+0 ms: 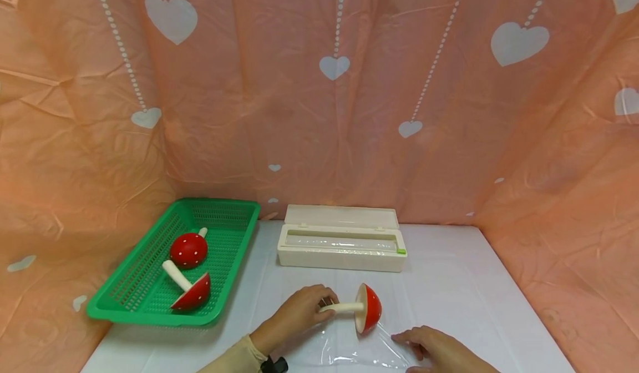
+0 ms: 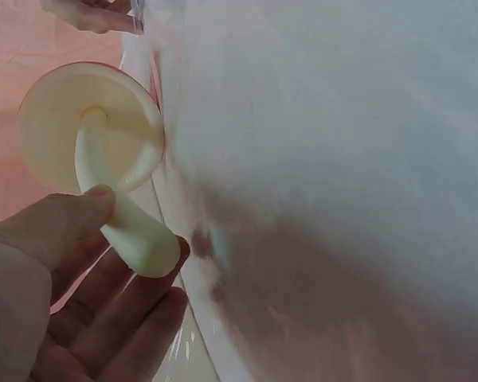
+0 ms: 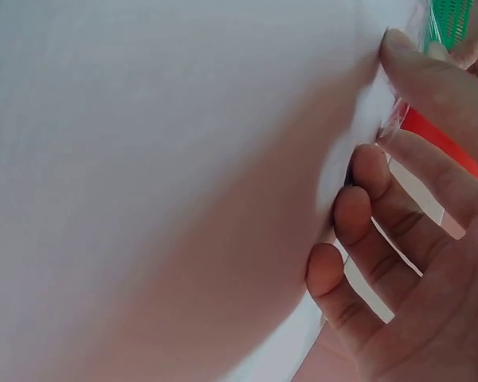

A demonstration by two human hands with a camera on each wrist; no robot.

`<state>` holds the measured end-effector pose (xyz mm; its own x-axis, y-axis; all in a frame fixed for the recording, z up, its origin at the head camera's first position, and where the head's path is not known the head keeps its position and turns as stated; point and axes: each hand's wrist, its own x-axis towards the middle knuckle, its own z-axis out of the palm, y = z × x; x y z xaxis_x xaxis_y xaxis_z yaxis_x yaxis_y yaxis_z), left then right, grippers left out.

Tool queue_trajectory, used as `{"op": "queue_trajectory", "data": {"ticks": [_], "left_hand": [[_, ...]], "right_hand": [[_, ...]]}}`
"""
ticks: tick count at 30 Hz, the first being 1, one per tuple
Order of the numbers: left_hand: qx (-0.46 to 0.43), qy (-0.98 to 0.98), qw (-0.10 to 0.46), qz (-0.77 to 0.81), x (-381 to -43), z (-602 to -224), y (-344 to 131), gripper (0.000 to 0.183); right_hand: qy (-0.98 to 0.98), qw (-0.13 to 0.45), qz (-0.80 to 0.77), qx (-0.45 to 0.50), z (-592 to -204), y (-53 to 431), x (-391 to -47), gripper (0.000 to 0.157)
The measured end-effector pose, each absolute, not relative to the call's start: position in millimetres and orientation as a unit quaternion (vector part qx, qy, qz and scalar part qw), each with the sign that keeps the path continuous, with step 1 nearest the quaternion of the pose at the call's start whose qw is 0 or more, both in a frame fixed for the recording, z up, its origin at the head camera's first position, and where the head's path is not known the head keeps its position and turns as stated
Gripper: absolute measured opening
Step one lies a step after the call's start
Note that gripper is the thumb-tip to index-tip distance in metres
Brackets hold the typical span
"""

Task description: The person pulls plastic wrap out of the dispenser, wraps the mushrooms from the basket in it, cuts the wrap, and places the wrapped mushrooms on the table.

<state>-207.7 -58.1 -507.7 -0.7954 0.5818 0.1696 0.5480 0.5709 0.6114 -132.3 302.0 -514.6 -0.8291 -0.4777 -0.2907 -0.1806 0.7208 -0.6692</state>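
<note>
In the head view my left hand (image 1: 305, 308) grips the white stem of a red-capped toy mushroom (image 1: 370, 309), which lies sideways over a sheet of clear cling film (image 1: 351, 353). The left wrist view shows the thumb on top of the stem (image 2: 131, 227) and the fingers beneath it; the hollow pale underside of the cap (image 2: 56, 119) faces this camera. My right hand (image 1: 439, 349) rests at the right edge of the film, its fingers spread and loosely bent. Seen from the right wrist, its fingertips (image 3: 352, 213) touch the white tabletop beside the film.
A green plastic basket (image 1: 231, 262) at the left holds two more spotted red mushrooms (image 1: 188, 250). Behind the hands stands a white cling film box (image 1: 341, 259), lid up, with a roll inside. An orange curtain (image 1: 299, 140) with hearts encloses the back and sides.
</note>
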Motion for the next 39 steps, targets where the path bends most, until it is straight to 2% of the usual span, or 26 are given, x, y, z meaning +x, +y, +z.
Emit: {"op": "queue_trajectory", "data": {"ticks": [6,12,15,21,28,39], "left_hand": [[0.312,0.897,0.023,0.313,-205.5,-510.1,-59.2,0.015],[0.315,0.903,0.014,0.293,-206.0,-513.0,-59.0,0.015],[0.308,0.905,0.018,0.294,-206.9,-513.1,-58.8,0.015],[0.3,0.908,0.013,0.291,-208.9,-513.8,-58.7,0.015],[0.298,0.909,0.007,0.29,-210.8,-515.1,-58.3,0.014],[0.293,0.909,0.028,0.294,-209.8,-513.6,-56.3,0.014]], "right_hand": [[0.9,0.232,-0.325,-0.175,-513.8,300.8,-131.4,0.058],[0.881,0.224,-0.36,-0.208,-516.2,303.4,-133.0,0.058],[0.874,0.212,-0.368,-0.238,-517.1,305.5,-134.9,0.052],[0.863,0.19,-0.362,-0.297,-519.0,307.3,-139.5,0.028],[0.862,0.223,-0.377,-0.257,-516.7,303.3,-140.9,0.012],[0.875,0.221,-0.371,-0.217,-512.6,297.2,-140.4,0.008]]}}
